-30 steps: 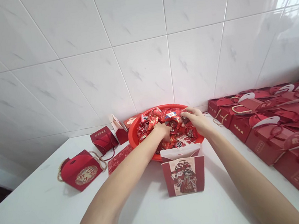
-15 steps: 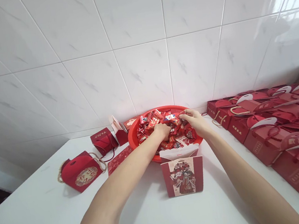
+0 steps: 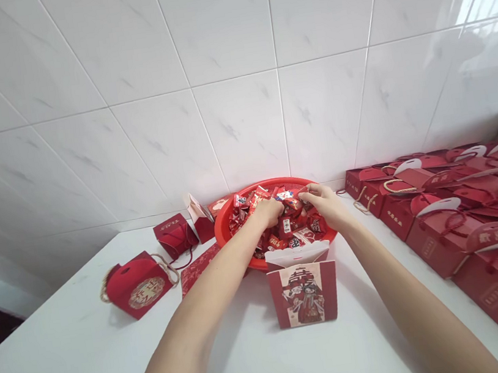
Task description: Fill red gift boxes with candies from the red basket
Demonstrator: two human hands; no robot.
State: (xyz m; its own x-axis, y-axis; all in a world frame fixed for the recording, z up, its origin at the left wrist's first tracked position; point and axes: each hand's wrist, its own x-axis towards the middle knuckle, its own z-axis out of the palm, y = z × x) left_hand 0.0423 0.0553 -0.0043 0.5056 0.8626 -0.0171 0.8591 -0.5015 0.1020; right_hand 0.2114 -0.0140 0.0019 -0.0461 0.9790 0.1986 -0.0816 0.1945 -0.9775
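Note:
Both my hands are inside a round red plastic basket (image 3: 222, 230) heaped with red-wrapped candies (image 3: 302, 237). My left hand (image 3: 270, 211) has its fingers curled down among the wrappers; its fingertips are hidden, so what it grips does not show. At the basket's right side, my right hand (image 3: 324, 202) pinches a small wrapped candy between thumb and fingers. A candy with a blue and red wrapper (image 3: 288, 198) lies between the two hands. Right in front of the basket stands an open-topped red gift box (image 3: 305, 294) with a printed couple on its front.
Closed red gift boxes with rope handles (image 3: 428, 241) fill the right side of the white table (image 3: 274, 368). To the left are a red box with a round gold emblem (image 3: 140, 288), a smaller box (image 3: 175, 234) and a flat red packet (image 3: 198, 268). A tiled wall (image 3: 241, 132) rises behind.
My left hand has lifted slightly and shifted among the candies, uncovering some wrappers below it. My right hand stays at almost the same spot. The boxes have not moved.

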